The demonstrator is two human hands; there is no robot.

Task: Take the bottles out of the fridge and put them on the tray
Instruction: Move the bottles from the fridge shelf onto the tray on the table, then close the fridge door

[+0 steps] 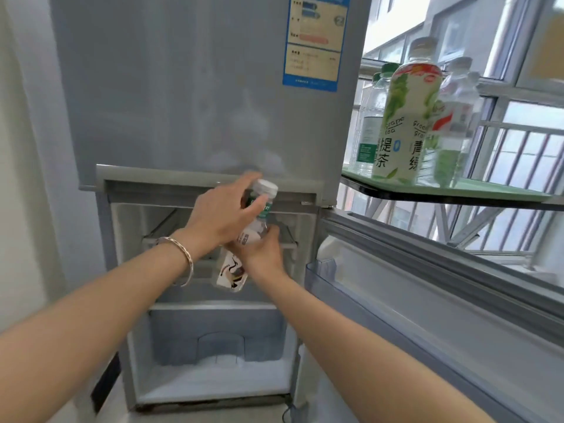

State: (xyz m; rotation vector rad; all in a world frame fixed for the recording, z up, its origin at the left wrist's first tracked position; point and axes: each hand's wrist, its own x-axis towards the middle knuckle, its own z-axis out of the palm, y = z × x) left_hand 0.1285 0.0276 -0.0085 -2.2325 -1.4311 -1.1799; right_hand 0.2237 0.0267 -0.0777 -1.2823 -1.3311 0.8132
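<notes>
I am clamping both grips, left hand (222, 213) and right hand (262, 251), on a bottle (244, 239) at the open fridge (213, 346) (shelves looking bare), several bottles (406, 123) already standing on the tray (488, 187) at two o'clock.

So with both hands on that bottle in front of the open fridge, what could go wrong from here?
1. The tray already holds several tall bottles close together; setting another down could knock the grape tea bottle over.
2. The open door lies between the fridge and the tray, so the bottle may clip it on the way.
3. The bottle is tilted between the left hand and right hand; changing grip could let it slip.
</notes>
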